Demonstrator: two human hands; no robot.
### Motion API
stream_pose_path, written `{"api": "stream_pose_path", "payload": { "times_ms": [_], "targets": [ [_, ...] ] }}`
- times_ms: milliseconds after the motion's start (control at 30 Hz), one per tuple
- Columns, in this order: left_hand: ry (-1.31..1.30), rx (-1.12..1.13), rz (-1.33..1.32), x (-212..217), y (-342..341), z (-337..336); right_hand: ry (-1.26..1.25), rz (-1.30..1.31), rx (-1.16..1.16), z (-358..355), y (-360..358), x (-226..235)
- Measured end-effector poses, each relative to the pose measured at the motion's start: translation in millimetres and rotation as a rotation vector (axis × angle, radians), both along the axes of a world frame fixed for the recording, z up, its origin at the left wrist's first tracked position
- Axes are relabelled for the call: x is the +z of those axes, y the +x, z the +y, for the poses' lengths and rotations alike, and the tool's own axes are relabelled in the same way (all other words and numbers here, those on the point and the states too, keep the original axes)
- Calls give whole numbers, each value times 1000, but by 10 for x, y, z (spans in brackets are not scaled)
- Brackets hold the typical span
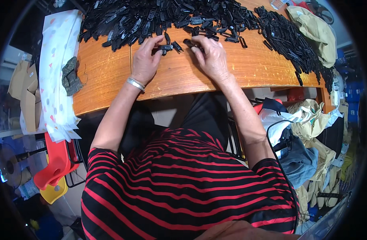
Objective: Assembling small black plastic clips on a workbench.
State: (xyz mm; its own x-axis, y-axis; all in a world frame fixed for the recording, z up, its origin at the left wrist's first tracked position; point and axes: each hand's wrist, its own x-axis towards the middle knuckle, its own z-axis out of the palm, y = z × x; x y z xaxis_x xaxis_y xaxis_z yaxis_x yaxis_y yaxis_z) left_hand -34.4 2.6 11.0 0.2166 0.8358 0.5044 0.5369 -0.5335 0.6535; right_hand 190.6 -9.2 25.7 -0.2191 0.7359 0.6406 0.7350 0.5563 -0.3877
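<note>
My left hand (145, 63) rests low over the wooden table (171, 80), thumb and fingers closed round a small black plastic piece (165, 47). My right hand (213, 60) pinches another dark piece (187, 42) between thumb and forefinger, its far end pointing left. On the table between the hands lies a loose black part (177, 47), touching neither hand. Just beyond my fingers spreads a big heap of black plastic parts (131, 26). The exact kind of these parts is too small to tell.
A second pile of long black parts (285, 40) runs to the table's right edge. At the left lie a grey knitted glove (72, 76) and a white patterned sheet (57, 68). A red chair (55, 160) stands lower left; paper bags (309, 116) crowd the right.
</note>
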Motion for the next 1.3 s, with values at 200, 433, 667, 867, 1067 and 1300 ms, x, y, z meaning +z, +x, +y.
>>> {"api": "stream_pose_path", "payload": {
  "times_ms": [200, 433, 667, 867, 1067, 1300],
  "targets": [
    [161, 66, 195, -117, -35, 18, -136, 61, 60, -152, -64, -10],
    [45, 111, 110, -74, -2, -58, -365, -155, 87, -143, -3, 281],
    [-70, 150, 145, -84, 38, -15, -542, -357, 153, -34, -271, 312],
    [22, 52, 318, 40, 26, -70, -461, -108, 105, -145, -102, 126],
    [53, 28, 444, 172, 76, -176, -461, -184, 4, -198, -114, 50],
    [-381, 18, -21, 55, 71, -215, -421, -188, 2, -178, -188, -38]
  ]
}}
